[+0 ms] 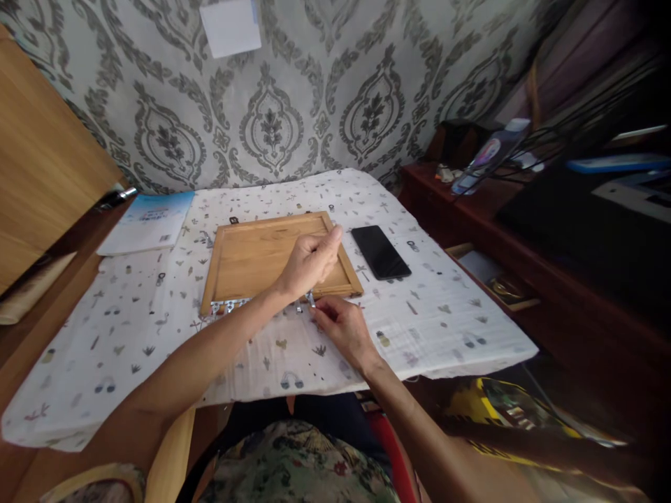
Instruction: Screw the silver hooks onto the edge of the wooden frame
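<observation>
A wooden framed board (256,262) lies flat on the cloth-covered table. My left hand (312,262) is over its right half, fingers curled and thumb laid along the top; what it holds, if anything, is hidden. At the near edge of the board, my right hand (343,328) pinches a small silver metal piece (311,300) between thumb and fingertips. More small silver metal pieces (229,306) line that same edge to the left, partly behind my left forearm. Their exact kind is too small to tell.
A black phone (381,251) lies right of the board. At the back left is a blue and white booklet (149,220). The patterned tablecloth (445,328) covers the table. To the right stands a dark red desk (472,216) with a bottle (485,161) and cables.
</observation>
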`<state>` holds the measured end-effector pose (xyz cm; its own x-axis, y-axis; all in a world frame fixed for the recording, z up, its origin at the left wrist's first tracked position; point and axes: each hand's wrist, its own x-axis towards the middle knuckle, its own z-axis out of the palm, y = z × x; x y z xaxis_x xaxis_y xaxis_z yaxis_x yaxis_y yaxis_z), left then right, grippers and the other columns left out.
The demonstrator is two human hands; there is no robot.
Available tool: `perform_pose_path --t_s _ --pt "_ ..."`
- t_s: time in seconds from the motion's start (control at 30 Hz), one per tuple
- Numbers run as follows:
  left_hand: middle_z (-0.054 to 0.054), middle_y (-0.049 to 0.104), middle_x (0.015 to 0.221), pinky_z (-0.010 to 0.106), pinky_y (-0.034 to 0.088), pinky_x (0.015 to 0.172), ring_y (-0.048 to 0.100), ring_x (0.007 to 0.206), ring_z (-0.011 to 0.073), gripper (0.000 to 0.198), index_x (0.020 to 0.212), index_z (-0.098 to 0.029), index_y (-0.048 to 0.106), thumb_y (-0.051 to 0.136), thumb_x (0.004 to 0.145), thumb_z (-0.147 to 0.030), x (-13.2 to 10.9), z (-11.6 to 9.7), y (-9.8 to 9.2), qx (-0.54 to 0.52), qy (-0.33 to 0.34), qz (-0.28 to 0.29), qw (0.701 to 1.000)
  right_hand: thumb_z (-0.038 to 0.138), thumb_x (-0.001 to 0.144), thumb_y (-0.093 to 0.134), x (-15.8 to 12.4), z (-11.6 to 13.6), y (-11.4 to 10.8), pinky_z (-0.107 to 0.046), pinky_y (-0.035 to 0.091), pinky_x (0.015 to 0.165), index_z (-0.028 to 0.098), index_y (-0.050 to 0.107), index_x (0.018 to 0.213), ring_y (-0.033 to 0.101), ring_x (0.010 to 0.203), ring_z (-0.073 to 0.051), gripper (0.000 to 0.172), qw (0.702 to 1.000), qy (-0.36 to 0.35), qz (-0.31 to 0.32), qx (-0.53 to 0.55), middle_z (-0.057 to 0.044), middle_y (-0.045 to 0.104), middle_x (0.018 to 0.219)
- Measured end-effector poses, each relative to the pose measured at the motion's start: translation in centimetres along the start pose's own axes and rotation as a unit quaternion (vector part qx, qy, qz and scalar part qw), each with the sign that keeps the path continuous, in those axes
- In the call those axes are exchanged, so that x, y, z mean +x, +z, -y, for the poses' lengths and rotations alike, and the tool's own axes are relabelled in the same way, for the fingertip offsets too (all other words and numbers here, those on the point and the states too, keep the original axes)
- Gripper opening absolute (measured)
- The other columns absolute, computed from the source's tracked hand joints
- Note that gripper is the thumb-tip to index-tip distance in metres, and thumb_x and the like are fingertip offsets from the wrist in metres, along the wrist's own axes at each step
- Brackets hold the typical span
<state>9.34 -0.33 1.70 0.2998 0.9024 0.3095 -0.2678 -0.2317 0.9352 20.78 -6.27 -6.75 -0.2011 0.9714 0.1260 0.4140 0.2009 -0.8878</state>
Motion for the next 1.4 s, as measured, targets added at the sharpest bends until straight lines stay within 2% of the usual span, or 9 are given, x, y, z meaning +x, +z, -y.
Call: perform_pose_path --t_s 0.13,0.3,0.43,0.6,0.77,0.87,1.1,1.4 --pt "-0.008 0.026 0.039 0.023 0.016 0.033 0.024 0.032 0.003 0.07 0.047 -0.021 0.032 0.062 0.082 -0.073 0.2 -0.3 -0.6 -0.012 -0.041 0.058 0.997 0.029 0.085 0.059 -0.1 0.1 -0.2 -0.027 0.042 0.057 0.021 0.067 0.075 0.057 0.059 -0.017 0.015 1.0 -0.002 0.004 0.003 -0.001 0.065 0.063" --pt "-0.009 0.023 0.042 0.021 0.013 0.033 0.022 0.033 0.0018 0.071 0.047 -0.02 0.031 0.069 0.077 -0.073 0.6 -1.2 -1.2 -0.045 -0.09 0.124 0.987 0.029 0.086 0.061 -0.2 0.0 -0.2 -0.027 0.041 0.058 0.021 0.068 0.077 0.057 0.06 -0.016 0.014 1.0 0.007 0.009 -0.003 -0.002 0.066 0.066" --pt "-0.009 0.022 0.041 0.02 0.013 0.033 0.02 0.032 0.0013 0.072 0.046 -0.02 0.031 0.073 0.074 -0.072 1.0 -1.4 -1.3 -0.054 -0.104 0.147 0.982 0.028 0.086 0.062 -0.2 -0.2 -0.1 -0.026 0.041 0.058 0.021 0.068 0.077 0.056 0.06 -0.016 0.013 1.0 0.004 0.005 -0.001 -0.001 0.066 0.066" --pt "-0.008 0.024 0.04 0.021 0.014 0.034 0.022 0.033 0.0019 0.074 0.046 -0.02 0.029 0.067 0.077 -0.075 0.0 -0.9 -0.7 -0.033 -0.067 0.098 0.992 0.026 0.085 0.062 -0.1 -0.1 0.0 -0.026 0.042 0.056 0.02 0.067 0.076 0.056 0.059 -0.016 0.012 1.0 0.009 0.003 -0.001 -0.001 0.066 0.065" --pt "-0.007 0.024 0.039 0.023 0.017 0.037 0.024 0.034 0.0025 0.072 0.047 -0.019 0.028 0.062 0.086 -0.069 -1.2 -1.6 -0.3 0.001 0.044 -0.04 0.998 0.028 0.085 0.062 -0.1 -0.1 -0.1 -0.026 0.043 0.057 0.02 0.068 0.076 0.058 0.058 -0.016 0.014 1.0 0.011 0.002 -0.001 -0.002 0.067 0.065" --pt "-0.009 0.02 0.039 0.024 0.015 0.035 0.021 0.032 0.0028 0.073 0.047 -0.021 0.025 0.064 0.082 -0.072 -1.1 -2.1 -0.5 -0.015 0.064 -0.088 0.994 0.03 0.086 0.062 -0.1 -0.1 0.0 -0.026 0.042 0.055 0.02 0.067 0.074 0.057 0.058 -0.016 0.016 1.0 0.007 -0.004 -0.009 -0.002 0.067 0.064" --pt "-0.009 0.02 0.038 0.025 0.014 0.034 0.02 0.03 0.0037 0.073 0.047 -0.022 0.026 0.064 0.079 -0.076 -0.6 -0.7 -1.2 -0.013 0.047 -0.117 0.992 0.032 0.086 0.062 -0.2 -0.3 0.0 -0.026 0.043 0.055 0.02 0.067 0.075 0.058 0.058 -0.017 0.017 1.0 0.009 0.001 0.002 -0.002 0.068 0.064" --pt "-0.008 0.024 0.039 0.022 0.019 0.037 0.026 0.033 0.0034 0.07 0.048 -0.02 0.028 0.064 0.085 -0.069 -0.8 -0.5 -0.8 -0.011 0.057 -0.107 0.993 0.03 0.086 0.063 -0.1 -0.2 0.0 -0.026 0.044 0.055 0.02 0.068 0.076 0.06 0.06 -0.017 0.015 1.0 0.01 0.003 0.005 -0.003 0.069 0.067"
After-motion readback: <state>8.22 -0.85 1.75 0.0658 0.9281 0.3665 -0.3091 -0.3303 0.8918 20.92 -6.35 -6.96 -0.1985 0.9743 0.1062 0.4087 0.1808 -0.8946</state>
